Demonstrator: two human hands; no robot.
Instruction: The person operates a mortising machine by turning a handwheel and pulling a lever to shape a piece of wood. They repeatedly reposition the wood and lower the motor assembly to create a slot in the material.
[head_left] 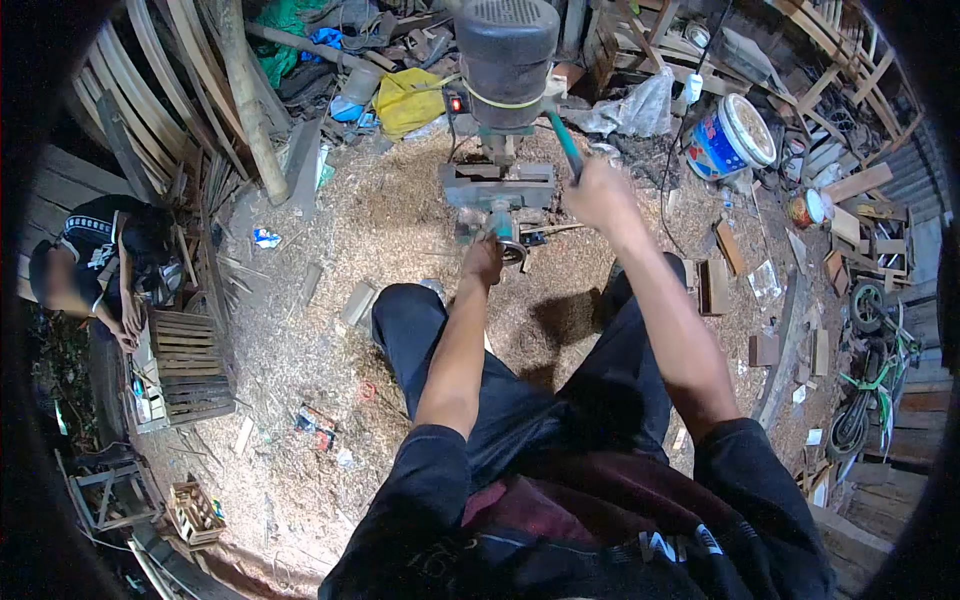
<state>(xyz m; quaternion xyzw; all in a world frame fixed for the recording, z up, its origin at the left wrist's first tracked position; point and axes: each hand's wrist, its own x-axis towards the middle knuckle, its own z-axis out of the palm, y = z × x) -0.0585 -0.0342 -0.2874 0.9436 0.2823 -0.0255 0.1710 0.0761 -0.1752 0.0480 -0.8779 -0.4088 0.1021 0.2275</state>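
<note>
Ahead of me stands a bench machine with a dark motor (508, 62) on top and a metal vise (500, 186) below it. My right hand (600, 196) is closed round the dark grip of a green lever (563, 140) that comes off the machine's right side. Lower down, my left hand (483, 262) has its fingers curled at the left edge of a handwheel (514, 253) in front of the vise. Part of the wheel is hidden behind those fingers.
Wood shavings cover the floor (300, 350). A white-and-blue bucket (715, 145) and wood blocks (714, 287) lie to the right, near a green bicycle-like vehicle (880, 370). At left another person (105, 250) leans over a slatted wooden crate (190, 365). A yellow sack (408, 103) lies behind.
</note>
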